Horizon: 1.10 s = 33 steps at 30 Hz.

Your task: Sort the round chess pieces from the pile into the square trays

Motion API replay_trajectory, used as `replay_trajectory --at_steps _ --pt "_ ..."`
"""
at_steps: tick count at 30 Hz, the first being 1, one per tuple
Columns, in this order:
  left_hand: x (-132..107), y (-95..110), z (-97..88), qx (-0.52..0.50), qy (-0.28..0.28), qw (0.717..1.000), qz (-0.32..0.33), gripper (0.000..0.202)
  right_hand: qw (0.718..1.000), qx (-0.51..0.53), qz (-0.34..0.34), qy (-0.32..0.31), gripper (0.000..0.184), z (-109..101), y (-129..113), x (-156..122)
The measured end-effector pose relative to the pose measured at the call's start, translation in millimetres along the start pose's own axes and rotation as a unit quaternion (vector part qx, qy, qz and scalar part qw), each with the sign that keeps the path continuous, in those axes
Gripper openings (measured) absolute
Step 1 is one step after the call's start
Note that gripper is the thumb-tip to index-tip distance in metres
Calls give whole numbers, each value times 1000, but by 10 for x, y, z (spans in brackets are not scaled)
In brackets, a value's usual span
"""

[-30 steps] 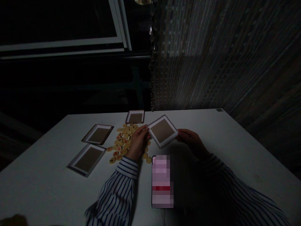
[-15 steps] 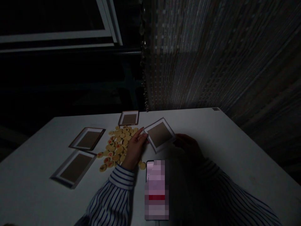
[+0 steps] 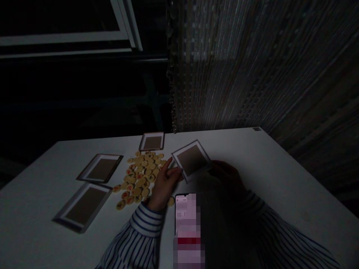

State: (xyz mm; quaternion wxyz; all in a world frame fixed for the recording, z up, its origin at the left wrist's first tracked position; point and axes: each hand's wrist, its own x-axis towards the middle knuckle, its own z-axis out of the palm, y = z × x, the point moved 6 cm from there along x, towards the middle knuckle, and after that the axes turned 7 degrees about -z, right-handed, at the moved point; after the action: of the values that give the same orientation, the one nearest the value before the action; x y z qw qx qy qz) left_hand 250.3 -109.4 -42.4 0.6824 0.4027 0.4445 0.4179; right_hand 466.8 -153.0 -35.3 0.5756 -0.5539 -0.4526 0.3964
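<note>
A picture frame (image 3: 192,158) with a pale border and a brown middle is tilted above the table between my two hands. My left hand (image 3: 164,185) touches its lower left edge with the fingertips, the index finger raised a little apart. In deep shadow, my right hand (image 3: 227,173) grips the right corner; most of its fingers are hard to make out. Just left of my left hand lies a loose heap of round wooden Chinese chess pieces (image 3: 140,173), some with red or black characters. One plain piece (image 3: 171,201) rests right of my left wrist.
Three more frames lie on the white table (image 3: 280,179): one at the back (image 3: 152,142), one at left (image 3: 100,168), and one nearer (image 3: 84,207). A lit phone (image 3: 181,224), partly blurred out, lies in front of me. A bead-string curtain (image 3: 224,67) hangs behind the table.
The held frame has turned slightly, and my left hand has shifted a little right, with its index finger lifting from the edge. The whole view has moved slightly.
</note>
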Motion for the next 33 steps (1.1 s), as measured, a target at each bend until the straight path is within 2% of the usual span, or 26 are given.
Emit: replay_trajectory --at_steps 9,21,27,33 --pt "-23 30 37 -2 21 1000 -12 74 1000 -9 7 -9 33 31 49 -4" --pt "-15 50 -13 20 38 999 -2 60 1000 -5 5 5 35 25 35 -10" --pt "-13 52 -5 32 31 999 2 62 998 -51 -19 19 36 -16 -5 -2" --pt "-3 37 12 57 4 998 4 60 999 -42 -26 13 35 4 -53 -9"
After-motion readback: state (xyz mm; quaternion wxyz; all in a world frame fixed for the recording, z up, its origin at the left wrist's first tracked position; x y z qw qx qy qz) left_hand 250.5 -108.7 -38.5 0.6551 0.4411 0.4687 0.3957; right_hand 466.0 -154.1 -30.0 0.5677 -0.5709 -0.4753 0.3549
